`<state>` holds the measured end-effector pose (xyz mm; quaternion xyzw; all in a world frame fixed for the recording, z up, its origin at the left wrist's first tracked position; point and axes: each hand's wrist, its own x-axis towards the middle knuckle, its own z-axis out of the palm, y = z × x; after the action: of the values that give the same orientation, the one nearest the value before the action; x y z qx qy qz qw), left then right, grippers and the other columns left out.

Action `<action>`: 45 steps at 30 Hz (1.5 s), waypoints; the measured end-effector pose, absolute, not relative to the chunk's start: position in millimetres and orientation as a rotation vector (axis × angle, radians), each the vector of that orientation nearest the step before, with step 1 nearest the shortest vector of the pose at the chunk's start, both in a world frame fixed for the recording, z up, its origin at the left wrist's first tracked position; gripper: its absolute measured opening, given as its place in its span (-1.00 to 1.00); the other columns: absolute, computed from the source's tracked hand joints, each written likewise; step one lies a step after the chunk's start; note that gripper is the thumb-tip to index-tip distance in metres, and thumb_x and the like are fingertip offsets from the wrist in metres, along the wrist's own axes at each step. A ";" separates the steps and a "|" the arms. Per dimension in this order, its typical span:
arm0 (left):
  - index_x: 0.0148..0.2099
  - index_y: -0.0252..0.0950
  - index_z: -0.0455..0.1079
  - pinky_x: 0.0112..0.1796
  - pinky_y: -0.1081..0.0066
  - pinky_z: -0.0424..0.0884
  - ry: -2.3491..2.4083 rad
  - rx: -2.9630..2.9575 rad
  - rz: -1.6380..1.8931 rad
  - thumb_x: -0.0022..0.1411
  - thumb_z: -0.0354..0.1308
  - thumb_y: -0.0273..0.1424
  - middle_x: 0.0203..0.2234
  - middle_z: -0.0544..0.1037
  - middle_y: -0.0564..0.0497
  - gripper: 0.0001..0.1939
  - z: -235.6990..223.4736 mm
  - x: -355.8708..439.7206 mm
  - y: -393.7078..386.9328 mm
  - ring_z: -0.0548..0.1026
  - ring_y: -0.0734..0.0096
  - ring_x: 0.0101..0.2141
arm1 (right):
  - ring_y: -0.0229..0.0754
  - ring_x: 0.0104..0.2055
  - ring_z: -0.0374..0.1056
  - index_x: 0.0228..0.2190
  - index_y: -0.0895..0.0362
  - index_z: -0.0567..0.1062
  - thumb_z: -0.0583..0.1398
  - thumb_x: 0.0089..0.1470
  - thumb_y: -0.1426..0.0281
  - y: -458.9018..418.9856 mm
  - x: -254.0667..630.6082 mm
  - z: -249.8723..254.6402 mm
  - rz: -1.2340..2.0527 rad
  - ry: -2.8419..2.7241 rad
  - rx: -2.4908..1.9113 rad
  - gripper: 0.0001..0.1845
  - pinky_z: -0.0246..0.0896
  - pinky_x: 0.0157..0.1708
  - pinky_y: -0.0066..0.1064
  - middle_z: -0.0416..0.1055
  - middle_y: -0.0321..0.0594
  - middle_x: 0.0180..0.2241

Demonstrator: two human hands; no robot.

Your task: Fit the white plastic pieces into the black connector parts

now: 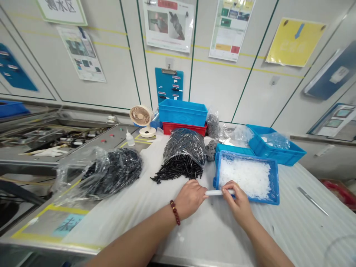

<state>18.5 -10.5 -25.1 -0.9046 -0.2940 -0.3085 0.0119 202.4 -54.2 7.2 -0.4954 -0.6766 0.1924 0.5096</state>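
Observation:
My left hand (191, 198), with a beaded bracelet at the wrist, is closed around one end of a slim white rod (214, 193). The fingers of my right hand (236, 200) pinch the rod's other end, at the near left corner of a blue tray (275, 181). Inside that tray lies a heap of small white translucent pieces (244, 176). Just beyond my left hand, many thin black parts (180, 167) spill from the mouth of a clear plastic bag (183, 142). Whether my left fingers also hold a black part cannot be made out.
Metal tweezers (313, 201) lie at the right. A second bag of black parts (114, 172) rests at the left. Behind stand a beige fan (141, 118), a small dropper bottle (129, 138), a blue bin (182, 112) on a red bin (183, 129), and another blue bin (289, 155).

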 end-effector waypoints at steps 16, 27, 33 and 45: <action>0.07 -0.34 0.20 -0.03 0.19 0.22 -1.560 -2.616 -0.606 0.18 0.09 -0.27 -0.04 0.33 -0.18 -0.56 9.2 -49.0 26.4 0.28 0.18 -0.04 | -0.24 -0.56 0.11 -0.46 0.11 0.47 0.27 -0.28 0.03 -46.7 224.0 6.6 0.876 -1.207 -1.121 -0.57 0.07 -0.58 -0.42 0.19 -0.32 -0.66; 0.04 -0.17 0.24 -0.13 0.16 0.26 -1.503 -2.640 -0.443 0.12 0.15 -0.30 -0.09 0.31 -0.10 -0.58 -15.3 -49.6 19.9 0.25 0.13 -0.13 | -0.26 -0.56 0.10 -0.45 0.13 0.47 0.25 -0.25 0.02 -46.4 221.2 7.8 0.899 -1.254 -1.097 -0.56 0.05 -0.57 -0.44 0.16 -0.34 -0.66; -0.04 -0.20 0.31 -0.16 0.22 0.31 -1.412 -2.729 -0.362 0.15 0.12 -0.40 -0.12 0.31 -0.10 -0.71 -13.7 -59.1 -8.8 0.31 0.20 -0.19 | -0.26 -0.55 0.09 -0.46 0.13 0.46 0.26 -0.27 0.00 -44.5 219.3 7.9 0.912 -1.271 -1.097 -0.55 0.05 -0.56 -0.44 0.19 -0.33 -0.63; -0.14 -0.19 0.44 -0.16 0.25 0.33 -1.357 -2.761 -0.427 0.09 0.21 -0.37 -0.14 0.34 -0.09 -0.76 -4.0 -76.1 -15.8 0.31 0.21 -0.18 | -0.17 -0.43 0.24 -0.44 0.11 0.49 0.27 -0.27 0.03 -42.8 219.4 5.1 0.933 -1.332 -1.134 -0.57 0.19 -0.45 -0.39 0.36 -0.24 -0.50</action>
<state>-76.1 -15.8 -4.0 -0.8888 -0.4369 -0.1376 0.0180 219.4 -42.8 5.1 -0.4787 -0.5621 0.3937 0.5476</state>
